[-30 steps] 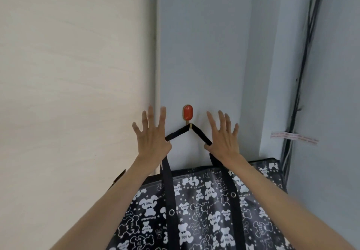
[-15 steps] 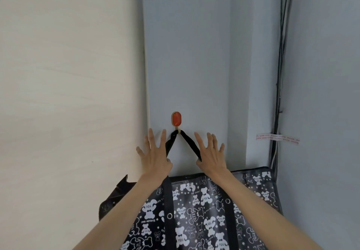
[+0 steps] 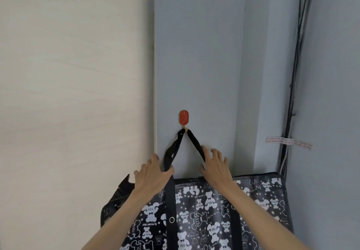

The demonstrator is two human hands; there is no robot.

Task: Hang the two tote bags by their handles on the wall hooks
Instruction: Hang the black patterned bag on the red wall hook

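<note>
A black tote bag (image 3: 210, 210) printed with white bears hangs on the grey wall by its black handles (image 3: 192, 142), which loop over a red oval hook (image 3: 183, 117). My left hand (image 3: 152, 173) rests beside the left strap with fingers spread and loosely curled, thumb touching the strap. On the other side, my right hand (image 3: 216, 166) lies against the right strap, fingers apart, gripping nothing. Only one bag and one hook are in view.
A pale wood-grain panel (image 3: 74, 93) fills the left side. Black cables (image 3: 294, 86) run down the wall corner at the right, with a strip of printed tape (image 3: 288, 142) across them. A wall step juts out right of the hook.
Both hands have slid down from beside the hook to just above the bag's top edge, fingers curling slightly. The straps now hang steeper from the hook.
</note>
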